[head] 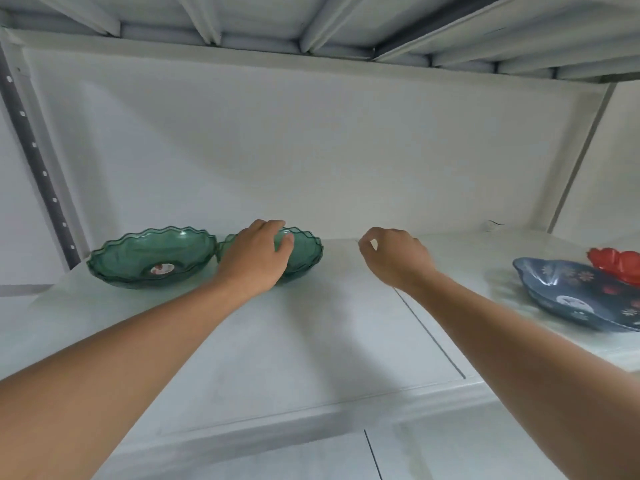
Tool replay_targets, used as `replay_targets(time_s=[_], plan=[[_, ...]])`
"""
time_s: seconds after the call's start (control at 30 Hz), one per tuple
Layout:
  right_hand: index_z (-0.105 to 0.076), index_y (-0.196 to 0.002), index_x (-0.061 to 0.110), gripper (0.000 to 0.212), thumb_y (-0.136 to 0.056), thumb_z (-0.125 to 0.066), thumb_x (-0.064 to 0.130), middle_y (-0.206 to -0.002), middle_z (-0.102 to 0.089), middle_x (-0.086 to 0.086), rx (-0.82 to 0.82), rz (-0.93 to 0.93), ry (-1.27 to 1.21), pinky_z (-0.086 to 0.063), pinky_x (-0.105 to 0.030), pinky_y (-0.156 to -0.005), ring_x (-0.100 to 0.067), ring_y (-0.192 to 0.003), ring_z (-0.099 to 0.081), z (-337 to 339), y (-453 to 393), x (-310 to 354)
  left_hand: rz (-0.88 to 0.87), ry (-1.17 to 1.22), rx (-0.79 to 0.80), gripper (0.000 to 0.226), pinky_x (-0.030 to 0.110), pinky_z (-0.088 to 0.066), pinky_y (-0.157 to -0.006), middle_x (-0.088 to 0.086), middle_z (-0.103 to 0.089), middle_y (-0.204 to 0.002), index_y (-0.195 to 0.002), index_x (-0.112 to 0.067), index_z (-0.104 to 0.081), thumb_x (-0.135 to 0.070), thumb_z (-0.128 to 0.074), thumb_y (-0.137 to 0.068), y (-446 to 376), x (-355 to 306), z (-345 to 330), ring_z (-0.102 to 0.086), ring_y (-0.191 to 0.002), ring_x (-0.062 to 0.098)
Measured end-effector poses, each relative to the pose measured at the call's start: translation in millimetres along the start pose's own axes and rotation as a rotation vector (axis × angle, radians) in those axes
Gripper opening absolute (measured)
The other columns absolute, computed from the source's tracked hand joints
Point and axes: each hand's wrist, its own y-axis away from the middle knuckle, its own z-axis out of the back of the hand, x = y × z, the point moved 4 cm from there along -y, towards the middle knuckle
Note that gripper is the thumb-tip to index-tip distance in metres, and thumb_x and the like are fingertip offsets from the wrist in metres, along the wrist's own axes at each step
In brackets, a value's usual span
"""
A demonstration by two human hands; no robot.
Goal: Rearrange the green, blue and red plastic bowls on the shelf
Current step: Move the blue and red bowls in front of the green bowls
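- I see a white shelf (311, 341) with two green bowls at its left end and a blue bowl and a red bowl at its far right.
- The larger green bowl (152, 256) sits furthest left, upright, with a wavy rim and a small round sticker on its inside bottom.
- The second green bowl (304, 249) stands just beside it on the right; their rims look as if they touch or nearly touch, and I cannot tell which.
- My left hand (258, 254) lies over the near rim of that second green bowl, fingers curled down into it and the thumb side on the outside, so it is gripping the rim.
- My right hand (394, 256) hovers above the bare middle of the shelf, well apart from every bowl, fingers loosely bent with the thumb and forefinger close together, holding nothing.
- The blue bowl (575, 296) rests near the right edge of the view, dark with small flower patterns and a pale round mark inside.
- The red bowl (616, 265) sits behind the blue one and overlaps its far rim; it is cut off by the frame edge, so I cannot tell whether it rests in the blue bowl or only behind it.
- A white back wall (311, 150) closes the shelf behind.
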Motion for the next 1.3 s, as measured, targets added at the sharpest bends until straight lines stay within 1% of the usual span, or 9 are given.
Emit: replay_targets(time_s=[0.13,0.3,0.53,0.7,0.83,0.9,1.0,1.17,1.3], plan=[[-0.071,-0.128,0.033,0.042,-0.105,-0.038,0.048,-0.117,-0.074,-0.003,-0.005,-0.005,-0.03,-0.052,-0.039,-0.082,-0.035,-0.101,-0.066,32.5,25.5,-67.5,-0.01,0.03,0.006,0.058,0.041,-0.042,-0.11,0.002,-0.059,-0.143,-0.146,-0.022,-0.057,-0.054,-0.037,-0.102,5.6,-73.5,-36.8,-0.052,-0.134,0.024],[-0.07,-0.126,0.029,0.041,-0.105,-0.039,0.048,-0.11,-0.074,-0.005,-0.021,-0.006,-0.068,-0.056,-0.041,-0.084,-0.038,-0.098,-0.067,76.7,58.4,-174.7,-0.038,0.04,0.033,0.058,0.04,-0.044,-0.107,0.004,-0.062,-0.139,-0.144,-0.023,-0.059,-0.054,-0.037,-0.1,12.3,-179.0,-100.6,-0.057,-0.127,0.027],[-0.072,-0.114,0.025,0.037,-0.101,-0.041,0.042,-0.102,-0.07,-0.007,-0.078,-0.097,-0.089,-0.051,-0.041,-0.076,-0.039,-0.088,-0.061,136.7,76.4,-304.2,-0.069,0.117,0.116,0.054,0.034,-0.042,-0.094,-0.008,-0.061,-0.136,-0.138,-0.029,-0.06,-0.057,-0.038,-0.098,20.2,-315.6,-177.8,-0.059,-0.121,0.018],[-0.071,-0.11,0.025,0.035,-0.098,-0.041,0.04,-0.099,-0.069,-0.007,-0.122,-0.218,-0.052,-0.047,-0.04,-0.074,-0.04,-0.087,-0.062,167.4,74.6,-376.5,-0.051,0.152,0.185,0.056,0.037,-0.044,-0.098,-0.004,-0.062,-0.137,-0.139,-0.026,-0.06,-0.056,-0.037,-0.098,7.8,-363.2,-218.9,-0.059,-0.122,0.02],[-0.061,-0.087,0.02,0.03,-0.096,-0.039,0.039,-0.091,-0.069,-0.008,-0.106,-0.344,-0.002,-0.05,-0.041,-0.072,-0.04,-0.084,-0.066,185.8,78.3,-432.5,-0.026,0.189,0.266,0.053,0.039,-0.045,-0.1,0.002,-0.063,-0.139,-0.136,-0.023,-0.062,-0.053,-0.038,-0.099,-7.3,-381.8,-253.5,-0.058,-0.125,0.026],[-0.061,-0.085,0.021,0.028,-0.095,-0.039,0.034,-0.089,-0.069,-0.008,-0.107,-0.41,0.024,-0.055,-0.041,-0.075,-0.039,-0.084,-0.066,193.7,80.2,-463.0,-0.006,0.186,0.29,0.056,0.041,-0.046,-0.103,0.005,-0.063,-0.139,-0.135,-0.021,-0.063,-0.053,-0.037,-0.098,-14.7,-388.8,-268.2,-0.057,-0.126,0.028],[-0.061,-0.09,0.02,0.025,-0.092,-0.039,0.031,-0.095,-0.067,-0.009,-0.109,-0.502,0.08,-0.054,-0.042,-0.079,-0.041,-0.088,-0.065,204.9,81.7,-515.3,0.059,0.155,0.318,0.061,0.043,-0.047,-0.104,0.01,-0.061,-0.14,-0.136,-0.019,-0.061,-0.055,-0.034,-0.095,-19.0,-396.0,-290.4,-0.057,-0.125,0.033],[-0.065,-0.118,0.016,0.04,-0.096,-0.04,0.037,-0.121,-0.064,-0.014,-0.124,-0.575,0.088,-0.049,-0.044,-0.085,-0.041,-0.098,-0.061,211.6,68.4,-606.4,0.172,0.089,0.35,0.071,0.042,-0.044,-0.098,0.014,-0.051,-0.148,-0.145,-0.017,-0.053,-0.061,-0.035,-0.094,-22.3,-407.3,-319.5,-0.053,-0.129,0.037],[-0.057,-0.135,0.01,0.047,-0.103,-0.041,0.042,-0.134,-0.055,-0.02,-0.026,-0.563,0.081,-0.052,-0.044,-0.089,-0.044,-0.102,-0.066,204.1,49.8,-665.5,0.288,0.016,0.368,0.064,0.037,-0.049,-0.076,0.016,-0.063,-0.123,-0.127,-0.01,-0.058,-0.061,-0.039,-0.093,-25.4,-416.0,-332.3,-0.064,-0.103,0.036]])
